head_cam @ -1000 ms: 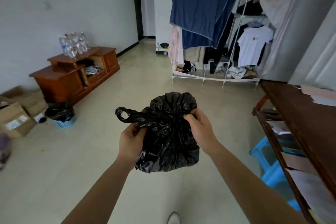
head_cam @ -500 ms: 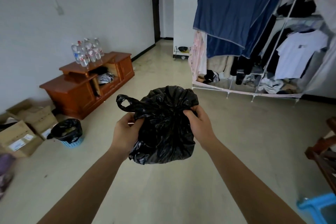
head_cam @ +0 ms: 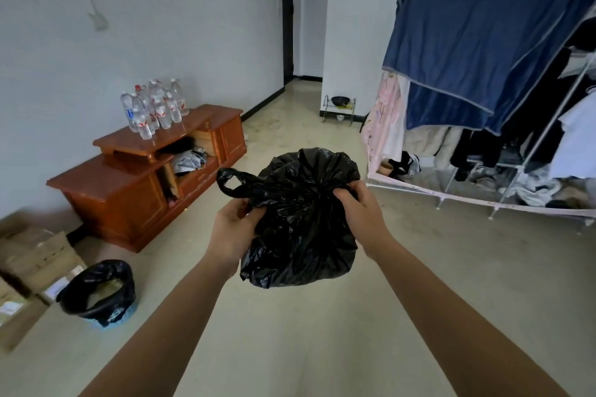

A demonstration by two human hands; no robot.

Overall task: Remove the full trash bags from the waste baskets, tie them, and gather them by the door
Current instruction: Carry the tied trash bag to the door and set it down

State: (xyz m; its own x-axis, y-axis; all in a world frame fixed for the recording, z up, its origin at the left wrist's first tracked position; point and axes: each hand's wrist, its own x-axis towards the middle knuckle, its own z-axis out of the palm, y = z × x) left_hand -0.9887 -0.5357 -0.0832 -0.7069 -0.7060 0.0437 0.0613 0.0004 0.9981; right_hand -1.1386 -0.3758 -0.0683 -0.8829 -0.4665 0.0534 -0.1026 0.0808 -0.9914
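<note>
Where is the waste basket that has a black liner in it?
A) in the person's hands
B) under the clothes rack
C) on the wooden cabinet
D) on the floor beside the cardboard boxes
D: the waste basket stands on the floor next to the cardboard boxes, at the lower left of the view.

wooden cabinet (head_cam: 138,190) | water bottles (head_cam: 154,108) on top | cardboard boxes (head_cam: 35,258) | clothes rack (head_cam: 503,100)

A trash bag (head_cam: 300,219) hangs mid-room between the left hand (head_cam: 233,230) and right hand (head_cam: 362,213). A lined waste basket (head_cam: 100,293) stands on the floor (head_cam: 451,267) to the left, beside cardboard boxes (head_cam: 35,258) and before a cabinet (head_cam: 145,177) bearing water bottles (head_cam: 154,106). A clothes rack (head_cam: 500,106) stands to the right.
</note>
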